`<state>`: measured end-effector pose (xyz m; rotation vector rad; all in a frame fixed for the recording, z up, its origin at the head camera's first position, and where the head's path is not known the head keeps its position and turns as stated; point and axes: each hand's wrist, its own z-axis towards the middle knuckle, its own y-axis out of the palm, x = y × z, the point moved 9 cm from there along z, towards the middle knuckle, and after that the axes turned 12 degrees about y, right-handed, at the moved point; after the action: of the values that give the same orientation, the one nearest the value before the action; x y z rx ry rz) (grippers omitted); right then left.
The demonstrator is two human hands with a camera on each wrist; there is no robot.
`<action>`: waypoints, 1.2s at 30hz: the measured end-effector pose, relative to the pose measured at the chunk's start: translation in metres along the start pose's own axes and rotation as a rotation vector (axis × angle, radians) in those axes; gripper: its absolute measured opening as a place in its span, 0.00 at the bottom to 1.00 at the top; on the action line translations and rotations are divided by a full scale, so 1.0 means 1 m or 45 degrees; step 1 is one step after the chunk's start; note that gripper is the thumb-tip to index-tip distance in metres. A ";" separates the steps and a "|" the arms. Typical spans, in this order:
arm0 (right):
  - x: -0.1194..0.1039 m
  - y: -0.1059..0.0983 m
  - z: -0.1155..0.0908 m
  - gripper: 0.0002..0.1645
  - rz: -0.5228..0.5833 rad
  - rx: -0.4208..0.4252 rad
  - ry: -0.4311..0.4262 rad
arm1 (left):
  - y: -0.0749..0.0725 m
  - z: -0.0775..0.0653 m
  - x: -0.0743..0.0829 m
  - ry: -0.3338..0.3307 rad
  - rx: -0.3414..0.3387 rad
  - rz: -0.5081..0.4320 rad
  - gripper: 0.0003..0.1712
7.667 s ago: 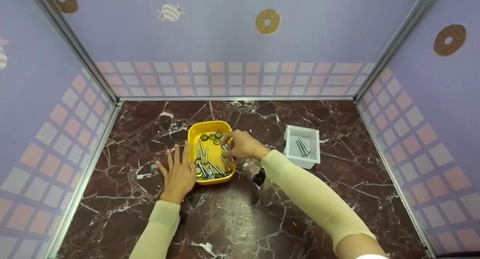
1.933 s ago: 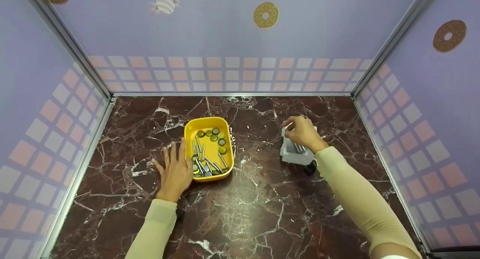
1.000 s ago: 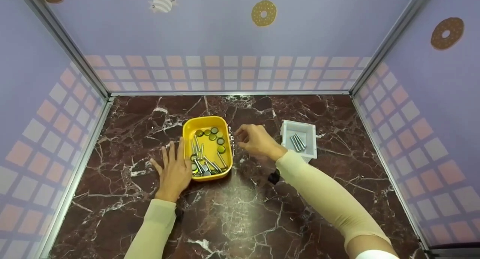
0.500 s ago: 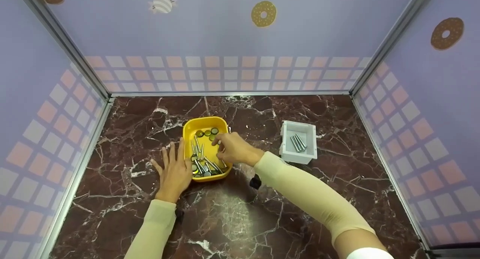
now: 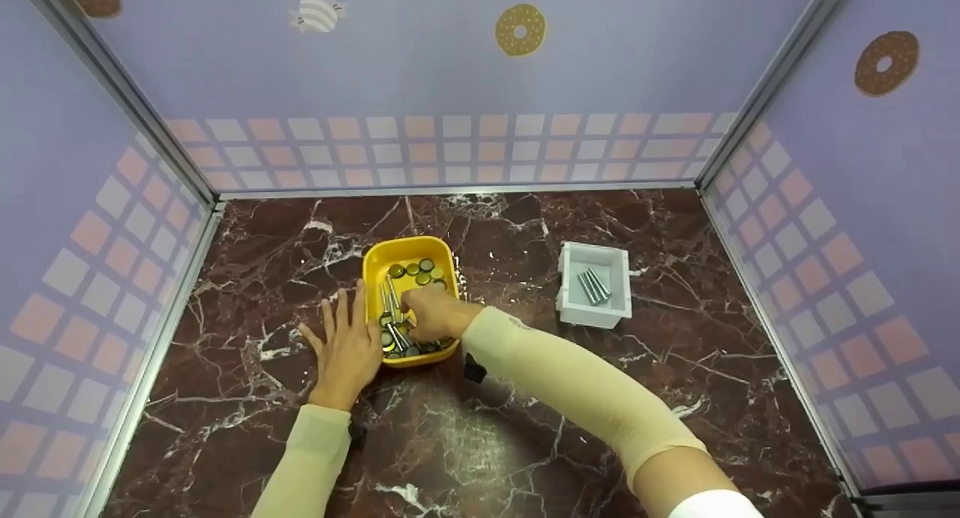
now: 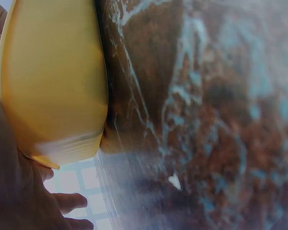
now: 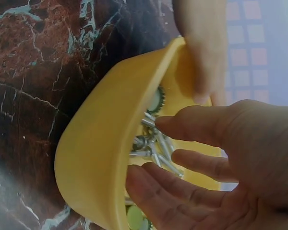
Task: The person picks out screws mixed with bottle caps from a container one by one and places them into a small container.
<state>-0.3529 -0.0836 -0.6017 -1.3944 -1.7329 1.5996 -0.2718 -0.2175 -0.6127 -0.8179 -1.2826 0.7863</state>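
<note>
A yellow tray point(image 5: 412, 285) holds silver bolts point(image 5: 393, 297) and several bottle caps point(image 5: 424, 278); the caps lie mostly along its far end, with more among the bolts at the near end. My right hand point(image 5: 435, 314) reaches down into it over the bolts. In the right wrist view the thumb and fingers are apart, close to the loose bolts point(image 7: 158, 148), with no bolt plainly pinched. Along the tray's left side rests my left hand point(image 5: 346, 353), its fingers straight and spread. Part of the tray's contents is hidden under the right hand.
To the right stands a small white bin point(image 5: 592, 317) with several bolts point(image 5: 595, 285) lying side by side in it. Patterned walls point(image 5: 450, 61) enclose the dark red marble tabletop point(image 5: 510, 413) at the back and both sides.
My right hand has come from above the white bin leftward and down into the yellow tray. The bin shows one more bolt than in the oldest frame. My left hand stays by the tray.
</note>
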 end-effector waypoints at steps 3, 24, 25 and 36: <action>0.012 0.027 0.025 0.24 -0.069 -0.016 0.044 | 0.001 -0.001 -0.001 -0.007 -0.004 0.005 0.42; 0.016 0.062 0.050 0.22 -0.315 -0.114 0.195 | 0.002 -0.001 0.000 -0.002 -0.011 -0.007 0.43; 0.018 0.064 0.051 0.23 -0.345 -0.120 0.196 | 0.002 -0.001 0.001 0.000 -0.012 -0.004 0.43; -0.006 -0.002 -0.004 0.03 -0.101 -0.086 0.170 | 0.001 0.001 0.002 0.003 -0.020 -0.005 0.43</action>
<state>-0.3482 -0.0864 -0.5965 -1.4115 -1.7548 1.3860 -0.2724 -0.2157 -0.6122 -0.8283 -1.2892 0.7727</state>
